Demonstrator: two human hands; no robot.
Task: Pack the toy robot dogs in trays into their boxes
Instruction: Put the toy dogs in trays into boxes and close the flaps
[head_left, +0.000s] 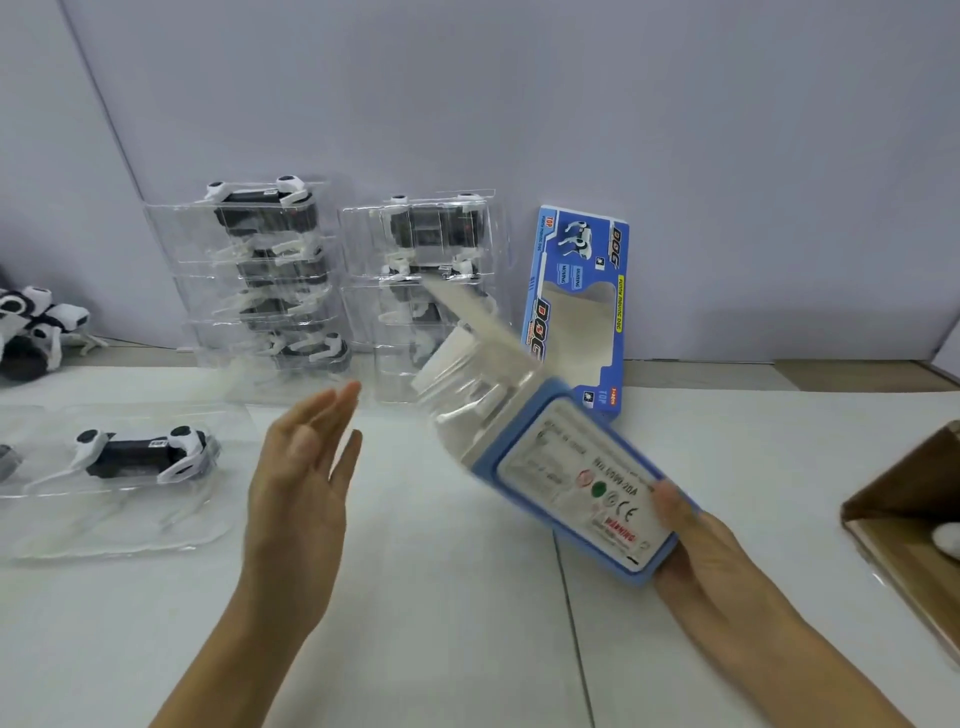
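My right hand (711, 551) grips the near end of a blue toy-dog box (576, 478), held tilted above the table, its open far end blurred with a clear tray partly inside and a white flap raised. My left hand (301, 467) hovers open beside it, fingers straight, touching nothing. On the left lies a black-and-white robot dog (140, 454) in a clear tray (104, 530). Two stacks of trayed dogs stand at the back, left stack (270, 275) and right stack (431, 249).
A flat blue box (579, 301) leans on the wall at the back. Loose robot dogs (31, 327) are piled at the far left. A brown cardboard carton (914, 514) sits at the right edge. The white table (441, 597) has a seam running down the middle.
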